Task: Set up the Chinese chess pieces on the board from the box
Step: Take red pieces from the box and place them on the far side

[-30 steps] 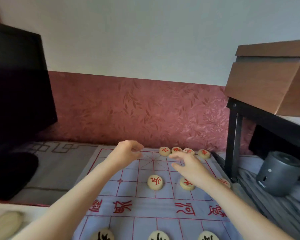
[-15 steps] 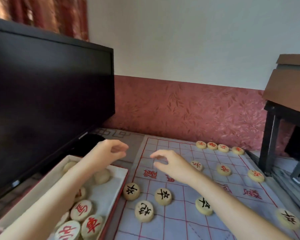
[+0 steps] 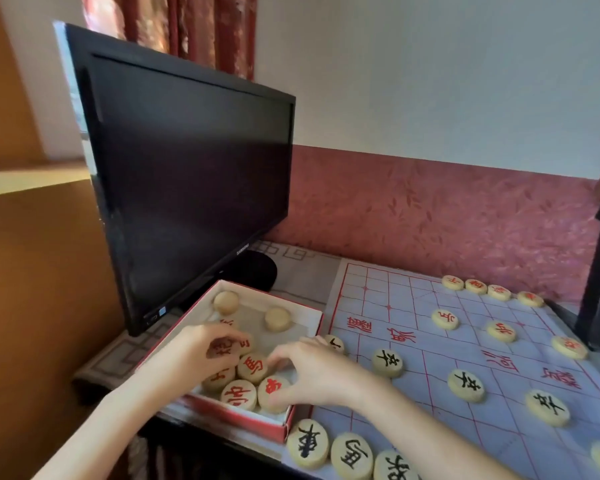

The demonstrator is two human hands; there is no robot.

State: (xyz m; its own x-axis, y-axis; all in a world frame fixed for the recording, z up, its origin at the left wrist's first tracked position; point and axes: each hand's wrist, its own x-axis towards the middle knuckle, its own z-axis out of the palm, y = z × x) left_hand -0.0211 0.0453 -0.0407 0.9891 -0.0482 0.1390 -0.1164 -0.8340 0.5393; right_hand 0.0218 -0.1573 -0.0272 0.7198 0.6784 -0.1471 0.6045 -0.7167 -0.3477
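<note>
Shallow white cardboard box with red walls (image 3: 243, 420), left of pale blue red-gridded cloth board (image 3: 426, 306), holds round pale wooden pieces (image 3: 252, 367); left hand (image 3: 191, 356) fingers curled round one piece (image 3: 222, 350); right hand (image 3: 321, 374) fingers bent among pieces, grip cannot be told; risk: crowded hands may flick a piece overboard.

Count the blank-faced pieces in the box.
2: one blank piece at the far corner of the box, another right of it. Left hand and right hand may hide more.
</note>
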